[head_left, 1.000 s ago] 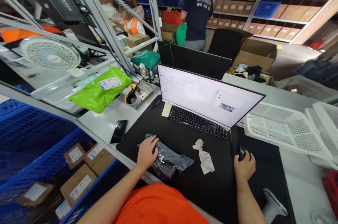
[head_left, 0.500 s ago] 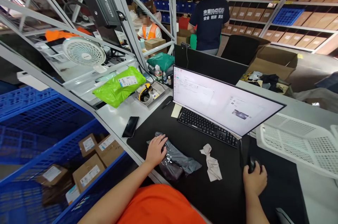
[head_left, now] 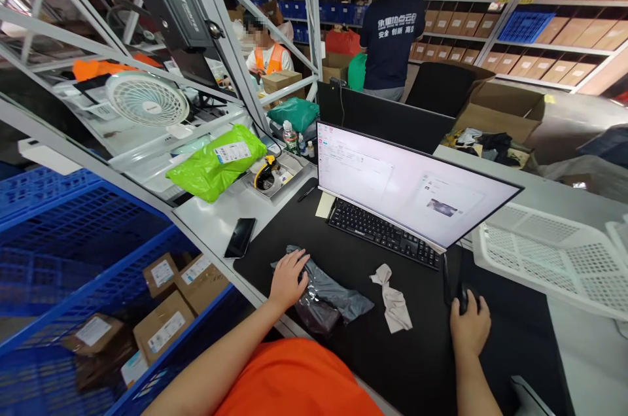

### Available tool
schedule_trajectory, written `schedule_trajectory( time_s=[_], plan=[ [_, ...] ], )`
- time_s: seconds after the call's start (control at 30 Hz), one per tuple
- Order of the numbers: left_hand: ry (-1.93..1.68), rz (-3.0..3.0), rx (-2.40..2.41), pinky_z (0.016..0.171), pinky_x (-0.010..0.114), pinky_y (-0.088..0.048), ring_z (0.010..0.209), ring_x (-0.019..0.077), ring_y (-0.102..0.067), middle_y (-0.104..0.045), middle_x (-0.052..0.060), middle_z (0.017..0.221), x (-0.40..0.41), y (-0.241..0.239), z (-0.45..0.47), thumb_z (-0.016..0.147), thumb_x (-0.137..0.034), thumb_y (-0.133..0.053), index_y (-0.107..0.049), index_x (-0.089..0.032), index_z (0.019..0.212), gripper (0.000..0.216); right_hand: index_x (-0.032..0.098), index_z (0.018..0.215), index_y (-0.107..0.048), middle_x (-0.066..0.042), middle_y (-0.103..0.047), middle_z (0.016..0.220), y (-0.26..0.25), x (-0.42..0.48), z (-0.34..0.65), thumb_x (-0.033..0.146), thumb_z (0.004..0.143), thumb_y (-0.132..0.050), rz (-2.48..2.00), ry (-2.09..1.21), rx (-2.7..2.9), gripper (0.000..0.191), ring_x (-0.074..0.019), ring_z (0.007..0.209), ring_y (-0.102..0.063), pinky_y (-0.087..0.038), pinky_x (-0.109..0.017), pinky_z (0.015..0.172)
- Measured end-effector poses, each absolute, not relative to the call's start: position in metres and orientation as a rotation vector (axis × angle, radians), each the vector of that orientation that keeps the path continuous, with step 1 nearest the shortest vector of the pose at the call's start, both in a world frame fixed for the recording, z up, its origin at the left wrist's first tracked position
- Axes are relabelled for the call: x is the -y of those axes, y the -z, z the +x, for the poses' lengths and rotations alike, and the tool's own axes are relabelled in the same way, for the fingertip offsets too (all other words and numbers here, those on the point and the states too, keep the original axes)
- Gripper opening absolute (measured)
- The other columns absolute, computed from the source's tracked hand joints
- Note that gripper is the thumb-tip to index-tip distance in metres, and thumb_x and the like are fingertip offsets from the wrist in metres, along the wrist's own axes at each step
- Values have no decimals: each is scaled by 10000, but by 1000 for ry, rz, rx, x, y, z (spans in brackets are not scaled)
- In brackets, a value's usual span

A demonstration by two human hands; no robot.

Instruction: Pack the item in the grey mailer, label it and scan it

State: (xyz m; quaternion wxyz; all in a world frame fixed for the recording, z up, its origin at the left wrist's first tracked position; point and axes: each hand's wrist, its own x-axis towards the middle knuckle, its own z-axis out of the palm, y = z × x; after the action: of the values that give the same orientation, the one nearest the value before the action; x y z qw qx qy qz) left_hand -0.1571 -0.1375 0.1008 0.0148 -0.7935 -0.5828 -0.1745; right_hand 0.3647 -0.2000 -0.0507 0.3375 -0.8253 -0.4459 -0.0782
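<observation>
My left hand (head_left: 289,278) lies on a grey plastic mailing bag (head_left: 350,303), its fingers stretched out over the top end. The bag is crumpled, and its near side looks dark and shiny. My right hand (head_left: 471,324) is wrapped over a black computer mouse (head_left: 464,297), which my fingers partly hide. Between the hands, a twisted beige piece of cloth (head_left: 395,305) rests on the black desk mat (head_left: 417,357). Behind it stand a black keyboard (head_left: 377,229) and a lit monitor (head_left: 412,180) with open windows on its screen.
A phone (head_left: 240,237), a green parcel (head_left: 216,161) and a small tray (head_left: 289,180) sit on the left. Blue crates (head_left: 53,226) with boxes stand below the desk edge. A white basket (head_left: 549,259) is at right. Two people (head_left: 392,43) are beyond.
The camera view has shifted slightly. My right hand and the mouse have moved a little up and left on the mat. My left hand stays on the bag.
</observation>
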Motion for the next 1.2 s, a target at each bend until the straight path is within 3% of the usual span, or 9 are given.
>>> schedule_trajectory(
  time_s=[0.23, 0.37, 0.47, 0.6, 0.8, 0.93, 1.07, 1.2],
  plan=[
    [514, -2475, 1813, 1169, 498, -407, 1346, 308, -547, -632, 114, 1429, 137, -101, -157, 913, -227, -489, -658, -181, 1340, 461, 75, 1339, -671, -281, -528, 1449, 50, 199, 364, 481, 932, -454, -2150, 227, 1173, 614, -424, 1247, -547, -445, -551, 1006],
    [390, -2509, 1836, 1098, 502, -438, 1273, 326, -566, -659, 135, 1357, 134, -116, -151, 936, -290, -521, -678, -169, 1298, 412, 104, 1319, -688, -260, -555, 1417, 48, 199, 362, 445, 904, -497, -2187, 275, 1101, 570, -418, 1199, -563, -442, -555, 987],
    [219, -2463, 1898, 986, 513, -460, 1139, 335, -602, -715, 130, 1187, 129, -136, -141, 984, -391, -499, -740, -190, 1100, 335, 140, 1273, -716, -249, -568, 1362, 45, 199, 359, 419, 880, -556, -2240, 327, 996, 508, -406, 1153, -573, -447, -548, 947],
    [-90, -2318, 2006, 921, 509, -438, 994, 337, -638, -733, 141, 927, 118, -156, -131, 1003, -389, -423, -737, -179, 807, 426, 164, 1243, -723, -237, -571, 1309, 39, 197, 355, 389, 867, -579, -2292, 326, 903, 461, -383, 1096, -587, -450, -536, 907],
    [-253, -2321, 2010, 920, 521, -430, 893, 353, -683, -724, 200, 812, 93, -158, -130, 932, -375, -483, -727, -141, 715, 402, 159, 1317, -678, -234, -553, 1395, 28, 197, 350, 367, 901, -528, -2354, 265, 878, 488, -370, 1109, -580, -444, -542, 918],
    [-256, -2395, 1958, 946, 523, -441, 916, 343, -687, -712, 176, 779, 67, -152, -118, 911, -380, -522, -689, -145, 719, 347, 127, 1345, -660, -247, -527, 1443, 26, 197, 351, 347, 931, -498, -2358, 212, 933, 496, -362, 1169, -560, -449, -521, 948],
    [-202, -2552, 1812, 965, 524, -471, 984, 360, -666, -716, 190, 911, 43, -140, -85, 909, -361, -543, -707, -132, 868, 285, 125, 1345, -663, -244, -516, 1465, 29, 198, 352, 355, 952, -476, -2389, 217, 941, 493, -360, 1198, -549, -440, -519, 972],
    [-104, -2743, 1616, 1093, 457, -455, 1276, 343, -563, -635, 201, 1324, 20, -121, -50, 922, -264, -541, -683, -133, 1146, 296, 132, 1326, -682, -241, -512, 1464, 33, 198, 353, 353, 942, -487, -2388, 236, 946, 483, -362, 1219, -541, -436, -530, 993]
  ],
)
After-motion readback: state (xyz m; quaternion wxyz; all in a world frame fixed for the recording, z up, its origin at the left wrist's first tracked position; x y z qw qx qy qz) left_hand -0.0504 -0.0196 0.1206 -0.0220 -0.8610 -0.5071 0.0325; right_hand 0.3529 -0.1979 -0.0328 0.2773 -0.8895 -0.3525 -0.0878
